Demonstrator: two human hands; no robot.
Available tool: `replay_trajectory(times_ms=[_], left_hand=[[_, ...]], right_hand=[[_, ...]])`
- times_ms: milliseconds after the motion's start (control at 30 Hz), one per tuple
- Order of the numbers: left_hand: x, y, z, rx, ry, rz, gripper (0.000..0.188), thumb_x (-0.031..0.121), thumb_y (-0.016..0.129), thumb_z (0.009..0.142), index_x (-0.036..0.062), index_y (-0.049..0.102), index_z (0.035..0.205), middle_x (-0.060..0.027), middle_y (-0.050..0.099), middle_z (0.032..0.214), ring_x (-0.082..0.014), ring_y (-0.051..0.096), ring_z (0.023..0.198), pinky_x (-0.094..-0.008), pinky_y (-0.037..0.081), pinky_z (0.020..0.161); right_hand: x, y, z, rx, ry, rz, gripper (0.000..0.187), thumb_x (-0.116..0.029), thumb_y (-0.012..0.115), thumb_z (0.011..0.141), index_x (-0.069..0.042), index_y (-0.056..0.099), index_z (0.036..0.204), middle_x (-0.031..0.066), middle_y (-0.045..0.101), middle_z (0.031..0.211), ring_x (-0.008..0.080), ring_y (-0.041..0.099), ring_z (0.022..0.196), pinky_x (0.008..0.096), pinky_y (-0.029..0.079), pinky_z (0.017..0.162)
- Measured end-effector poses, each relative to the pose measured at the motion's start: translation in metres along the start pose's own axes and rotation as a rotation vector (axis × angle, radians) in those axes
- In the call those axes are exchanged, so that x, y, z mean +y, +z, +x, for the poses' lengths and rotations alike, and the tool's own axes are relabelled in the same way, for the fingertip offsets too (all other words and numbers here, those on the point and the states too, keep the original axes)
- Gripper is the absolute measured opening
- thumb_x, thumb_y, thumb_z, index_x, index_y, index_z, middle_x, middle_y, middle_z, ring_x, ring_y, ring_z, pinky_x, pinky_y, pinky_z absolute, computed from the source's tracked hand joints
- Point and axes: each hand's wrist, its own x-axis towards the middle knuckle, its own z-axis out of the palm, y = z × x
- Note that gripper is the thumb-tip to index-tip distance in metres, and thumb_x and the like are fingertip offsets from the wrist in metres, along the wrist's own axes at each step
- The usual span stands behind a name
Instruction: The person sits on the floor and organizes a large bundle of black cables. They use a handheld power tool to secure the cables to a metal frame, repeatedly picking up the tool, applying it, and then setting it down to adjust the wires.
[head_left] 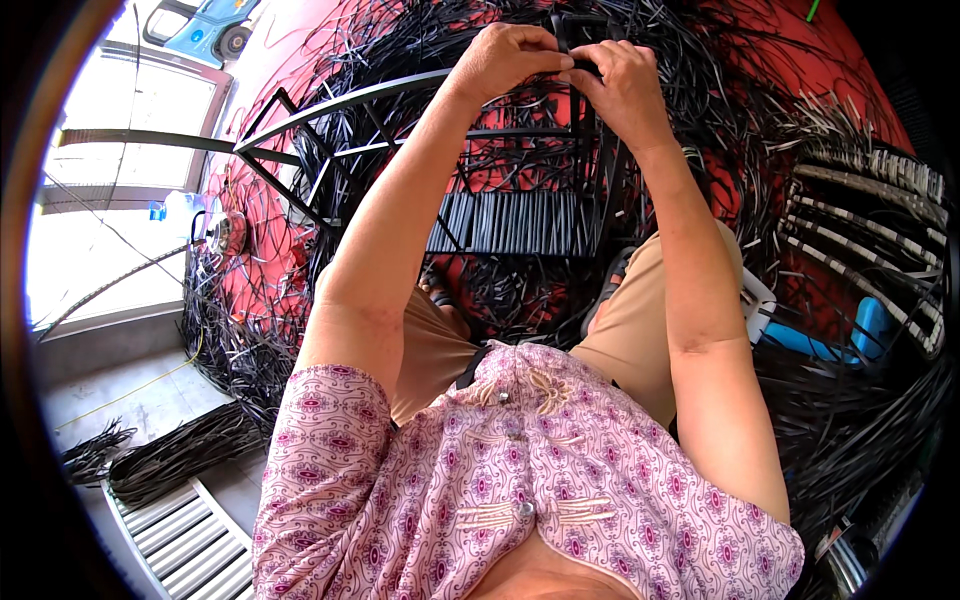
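Two hands, left hand (505, 62) and right hand (622, 88), nearly touching at one black upright post (575, 120) of a black frame (520, 133).

Key relation: post between both hands, long axis running from the fingertips back toward the body, crossing the line from hand to hand. About equally close to either, maybe a touch nearer the right thumb. Can't judge true tilt through the fisheye bend.

Left: curled narrow, with thumb and fingertips together at the post. Can't tell what, if anything, between the tips. Right: narrow too, pinching a dark piece (590, 68) between thumb and bent fingers. Can't tell whether loose strip or part of the frame.

Frame: mostly left of the hands and bodyward of them, with a curved rail (350, 98) running out leftward, passing behind the left forearm (410, 190). Bodyward of the hands: panel of dark slats (520, 223), set side by side.

All around the hands: loose black strips (400, 35) heaped over red floor (265, 75). Well right of the right hand: banded curved pieces (870, 222), plus a blue object (872, 328), kind unclear. Far bodyward and left of the left hand: bundle of black strips (185, 460) beside a pale slatted piece (190, 540).
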Motion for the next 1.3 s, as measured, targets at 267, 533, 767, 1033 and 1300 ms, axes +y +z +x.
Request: replay_trajectory(times_ms=[267, 533, 767, 1033, 1300], left_hand=[[-0.005, 0.002, -0.005, -0.002, -0.013, -0.028, 0.028, 0.035, 0.078, 0.080, 0.0085, 0.075, 0.089, -0.0006, 0.065, 0.067, -0.0068, 0.055, 0.059, -0.0256, 0.046, 0.058], [0.003, 0.003, -0.010, -0.001, -0.012, 0.009, 0.020, 0.024, 0.076, 0.085, 0.0046, 0.074, 0.089, 0.0056, 0.062, 0.068, -0.0006, 0.050, 0.064, -0.0203, 0.042, 0.058], [0.004, 0.002, -0.014, -0.016, -0.036, 0.032, 0.020, 0.023, 0.075, 0.086, 0.0044, 0.074, 0.092, 0.0040, 0.065, 0.071, -0.0012, 0.051, 0.066, -0.0207, 0.044, 0.060], [0.008, 0.005, -0.017, 0.020, -0.018, 0.077, 0.024, 0.028, 0.075, 0.085, 0.0048, 0.075, 0.092, 0.0039, 0.063, 0.067, -0.0016, 0.049, 0.062, -0.0211, 0.043, 0.058], [0.004, 0.004, -0.010, -0.020, -0.088, 0.056, 0.028, 0.032, 0.078, 0.081, 0.0057, 0.076, 0.091, 0.0017, 0.066, 0.073, -0.0046, 0.054, 0.068, -0.0239, 0.046, 0.066]], right_hand=[[-0.002, -0.002, -0.005, -0.003, -0.008, -0.028, 0.027, -0.035, 0.075, 0.081, -0.012, 0.071, 0.095, 0.0026, 0.066, 0.083, 0.0221, 0.063, 0.087, 0.0376, 0.041, 0.084], [-0.004, -0.004, -0.009, 0.014, -0.020, -0.012, 0.029, -0.037, 0.072, 0.083, -0.011, 0.070, 0.096, 0.0033, 0.065, 0.084, 0.0235, 0.062, 0.087, 0.0389, 0.042, 0.083], [-0.008, -0.006, -0.012, -0.015, -0.006, -0.028, 0.031, -0.040, 0.070, 0.084, -0.011, 0.069, 0.097, 0.0033, 0.065, 0.085, 0.0236, 0.061, 0.087, 0.0385, 0.042, 0.083], [-0.009, -0.008, -0.014, -0.011, -0.004, -0.026, 0.031, -0.041, 0.070, 0.084, -0.012, 0.069, 0.096, 0.0030, 0.065, 0.085, 0.0233, 0.061, 0.087, 0.0384, 0.041, 0.083], [-0.010, -0.008, -0.016, -0.015, 0.002, -0.012, 0.030, -0.037, 0.073, 0.083, -0.011, 0.070, 0.097, 0.0032, 0.066, 0.085, 0.0233, 0.062, 0.087, 0.0391, 0.041, 0.084]])
